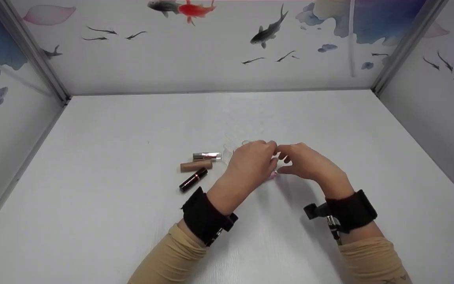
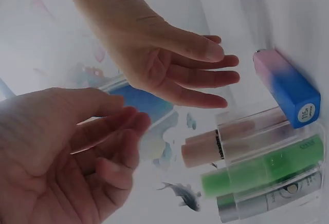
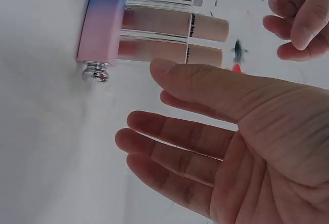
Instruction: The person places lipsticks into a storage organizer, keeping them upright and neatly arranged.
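My left hand [image 1: 252,157], loosely curled with nothing in it, hovers over a clear plastic holder [image 2: 241,157]. My right hand [image 3: 205,147] is just to its right, fingers spread and relaxed, also holding nothing. Beside the holder lies a square lipstick tube [image 2: 285,85], pink fading to blue, with a silver knob at its pink end. The right thumb points toward the knob end. Within the holder are two nude-pink lip gloss tubes [image 3: 208,29], a green tube [image 2: 267,167] and a silver tube [image 2: 277,198]. From the head view, my left hand hides most of the holder.
Left of the left hand lie a silver tube with a clear end [image 1: 206,156], a brown tube [image 1: 196,166] and a black lipstick tube [image 1: 193,180]. The white table [image 1: 112,205] is bounded by printed panels with fish [image 1: 268,31] at the back and sides.
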`<control>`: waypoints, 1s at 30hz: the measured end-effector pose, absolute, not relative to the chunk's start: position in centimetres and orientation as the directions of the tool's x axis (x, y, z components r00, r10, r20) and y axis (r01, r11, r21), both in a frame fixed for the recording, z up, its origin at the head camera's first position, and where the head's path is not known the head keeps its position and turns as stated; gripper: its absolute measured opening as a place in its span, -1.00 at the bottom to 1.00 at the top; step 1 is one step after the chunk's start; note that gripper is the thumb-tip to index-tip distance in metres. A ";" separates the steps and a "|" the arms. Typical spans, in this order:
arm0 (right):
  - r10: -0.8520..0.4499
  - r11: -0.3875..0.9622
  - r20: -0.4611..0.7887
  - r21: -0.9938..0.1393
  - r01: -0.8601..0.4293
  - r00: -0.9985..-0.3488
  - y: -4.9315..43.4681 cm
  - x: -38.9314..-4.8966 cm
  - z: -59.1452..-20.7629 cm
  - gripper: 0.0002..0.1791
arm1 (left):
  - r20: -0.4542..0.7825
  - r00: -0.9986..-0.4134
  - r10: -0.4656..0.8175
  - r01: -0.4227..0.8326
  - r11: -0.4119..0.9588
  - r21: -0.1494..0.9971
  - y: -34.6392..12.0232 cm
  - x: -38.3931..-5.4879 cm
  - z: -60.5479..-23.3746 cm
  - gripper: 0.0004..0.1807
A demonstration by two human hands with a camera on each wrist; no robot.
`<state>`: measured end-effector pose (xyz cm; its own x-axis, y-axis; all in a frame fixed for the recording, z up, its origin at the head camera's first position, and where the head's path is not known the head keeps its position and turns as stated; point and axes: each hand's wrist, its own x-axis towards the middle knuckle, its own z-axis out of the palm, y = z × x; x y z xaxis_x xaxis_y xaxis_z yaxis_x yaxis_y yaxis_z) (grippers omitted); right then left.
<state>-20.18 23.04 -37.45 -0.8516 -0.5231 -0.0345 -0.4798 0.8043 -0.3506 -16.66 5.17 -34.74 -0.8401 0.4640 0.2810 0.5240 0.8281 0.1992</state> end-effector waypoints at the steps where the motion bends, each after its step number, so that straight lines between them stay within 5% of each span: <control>1: -0.521 0.808 -0.048 -0.351 -0.474 -0.852 23.0 -20.2 -37.6 -0.63 | 0.225 -0.853 0.471 0.513 0.838 0.187 5.4 -16.6 -34.9 -0.83; 5: -0.511 0.819 -0.091 -0.352 -0.453 -0.855 22.9 -20.4 -38.3 -0.55 | 0.072 -0.875 0.480 0.485 0.861 0.152 5.8 -16.8 -36.0 -0.78; 11: -0.522 0.821 -0.129 -0.344 -0.456 -0.843 22.4 -20.7 -39.2 -0.59 | 0.005 -0.864 0.503 0.500 0.857 0.127 6.2 -17.1 -37.4 -0.81; 22: -0.566 0.800 -0.106 -0.310 -0.514 -0.817 21.5 -21.0 -39.9 -0.75 | 0.059 -0.860 0.506 0.506 0.862 -0.021 7.0 -16.9 -38.9 -0.85; 30: -0.575 0.797 -0.124 -0.309 -0.519 -0.809 21.2 -21.1 -39.9 -0.88 | 0.084 -0.871 0.485 0.486 0.874 -0.003 7.3 -16.8 -39.5 -0.84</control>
